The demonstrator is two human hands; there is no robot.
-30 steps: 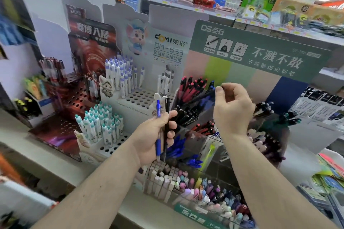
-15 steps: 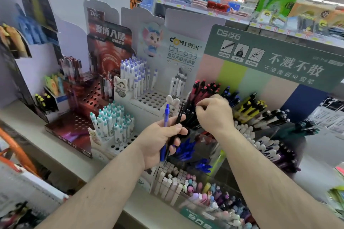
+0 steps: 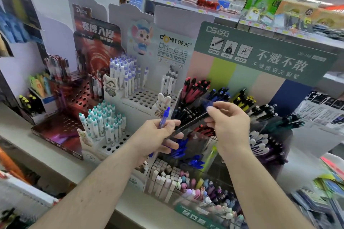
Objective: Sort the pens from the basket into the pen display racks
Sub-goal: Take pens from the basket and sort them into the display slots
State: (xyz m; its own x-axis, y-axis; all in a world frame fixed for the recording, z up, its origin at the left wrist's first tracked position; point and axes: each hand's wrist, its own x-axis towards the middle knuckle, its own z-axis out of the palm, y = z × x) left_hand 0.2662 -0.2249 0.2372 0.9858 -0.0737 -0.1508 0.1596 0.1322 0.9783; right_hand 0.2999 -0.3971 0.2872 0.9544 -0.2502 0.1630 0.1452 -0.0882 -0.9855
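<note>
1. Left hand (image 3: 158,135): its grip is curled round a blue pen (image 3: 163,117), held upright with the cap end at 12 o'clock, and also round the lower end of a black pen (image 3: 189,123).
2. Right hand (image 3: 228,124): thumb and fingers pinch the upper end of the same black pen, which slants toward 2 o'clock between the two hands.
3. Tiered clear rack (image 3: 204,102), just behind the hands: compartments already carry red-tipped pens (image 3: 193,89), blue pens (image 3: 219,93) and black pens (image 3: 183,113), grouped by colour.
4. White perforated rack (image 3: 145,98), at 10 o'clock from the hands: many holes stand unfilled.
5. Basket: not in view, so the stock left to sort cannot be told.
6. Progress, as a judgement: sorting is partway. Two pens remain in hand; the black one appears next for placing, probably among the black pens, and the blue one after it.
</note>
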